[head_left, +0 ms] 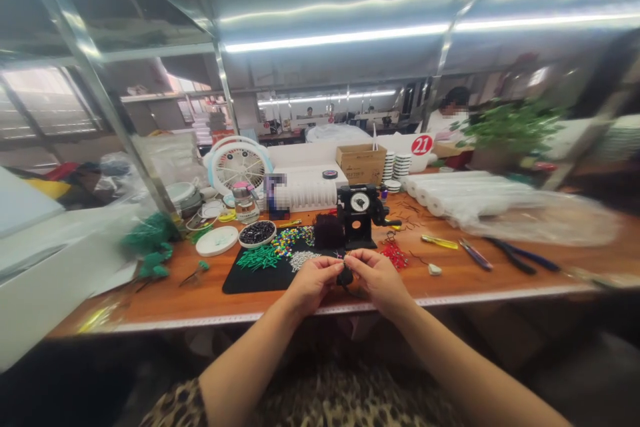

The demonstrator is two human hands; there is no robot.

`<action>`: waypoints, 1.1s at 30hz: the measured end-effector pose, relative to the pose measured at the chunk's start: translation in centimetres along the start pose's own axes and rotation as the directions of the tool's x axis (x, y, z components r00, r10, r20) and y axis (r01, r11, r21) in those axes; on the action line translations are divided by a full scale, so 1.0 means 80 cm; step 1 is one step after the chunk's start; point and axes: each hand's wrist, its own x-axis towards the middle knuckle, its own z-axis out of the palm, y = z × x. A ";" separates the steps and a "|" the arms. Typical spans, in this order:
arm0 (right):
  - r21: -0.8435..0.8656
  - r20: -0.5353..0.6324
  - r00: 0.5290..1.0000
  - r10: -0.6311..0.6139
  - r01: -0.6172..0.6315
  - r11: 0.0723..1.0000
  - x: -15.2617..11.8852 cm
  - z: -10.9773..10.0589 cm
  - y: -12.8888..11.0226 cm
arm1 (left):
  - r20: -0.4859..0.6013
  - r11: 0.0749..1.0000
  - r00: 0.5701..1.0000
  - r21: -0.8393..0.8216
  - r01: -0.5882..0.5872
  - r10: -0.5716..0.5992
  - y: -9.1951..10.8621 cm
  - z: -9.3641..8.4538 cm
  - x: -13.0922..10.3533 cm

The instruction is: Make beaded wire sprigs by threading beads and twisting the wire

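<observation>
My left hand (317, 280) and my right hand (376, 279) meet at the front edge of the black mat (260, 280), fingertips pinched close together. What they pinch is too small to name; a dark piece (345, 276) shows between them. Behind them a bundle of dark thread (329, 232) lies beside a black hand-cranked machine (359, 213). On the mat are green pieces (259, 257), colourful beads (286, 241) and silvery beads (303, 260). Red pieces (394, 255) lie right of my right hand.
Pliers (510, 255), a cutter (475, 255) and a yellow tool (439, 241) lie at the right. White rolls (450, 193) are behind them. A dish of black pieces (257, 233), white lid (217, 241), bottle (245, 203) and fan (239, 167) stand left. A person (450, 117) sits beyond.
</observation>
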 end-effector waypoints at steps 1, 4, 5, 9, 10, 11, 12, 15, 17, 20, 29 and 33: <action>0.014 0.026 0.999 0.027 -0.028 1.000 0.001 0.000 0.000 | -0.001 1.000 1.000 -0.001 0.001 -0.001 0.000 0.000 0.000; 0.009 0.059 0.995 0.076 -0.077 0.997 0.003 -0.001 -0.003 | -0.008 1.000 1.000 0.006 0.000 0.000 -0.001 -0.001 0.001; -0.009 0.057 0.996 0.069 -0.069 0.998 0.004 -0.001 -0.004 | -0.010 1.000 1.000 0.008 -0.001 0.001 -0.001 -0.001 0.001; -0.190 0.038 0.999 -0.035 0.041 0.981 0.007 -0.001 -0.014 | -0.021 1.000 1.000 0.022 0.006 -0.006 -0.002 -0.002 0.001; -0.233 0.039 0.998 -0.051 0.059 0.971 0.007 0.000 -0.017 | -0.025 1.000 1.000 0.025 0.008 -0.008 -0.002 -0.002 0.001; -0.257 0.041 0.998 -0.057 0.066 0.964 0.008 0.000 -0.019 | -0.027 1.000 1.000 0.026 0.009 -0.008 -0.002 -0.002 0.000; -0.262 0.043 0.998 -0.055 0.065 0.963 0.008 0.000 -0.020 | -0.029 1.000 1.000 0.025 0.009 -0.008 -0.002 -0.002 0.000; -0.198 0.037 0.999 -0.031 0.038 0.979 0.008 -0.002 -0.020 | -0.024 1.000 1.000 0.013 0.008 -0.008 0.000 0.000 0.000; -0.128 0.048 0.999 -0.002 0.008 0.992 0.007 -0.006 -0.016 | -0.022 1.000 1.000 0.008 0.009 -0.009 0.002 0.002 -0.001; -0.048 0.093 0.994 0.062 -0.057 0.997 0.008 -0.013 -0.010 | -0.033 1.000 0.999 0.012 0.010 -0.009 0.003 0.004 -0.002; 0.070 0.114 0.984 0.135 -0.144 0.987 0.004 -0.005 -0.020 | -0.052 0.999 0.998 0.047 0.027 -0.024 0.003 0.003 -0.001; 0.097 0.144 0.977 0.156 -0.170 0.981 0.003 -0.008 -0.022 | -0.055 0.999 0.998 0.035 0.036 -0.034 0.004 0.003 0.000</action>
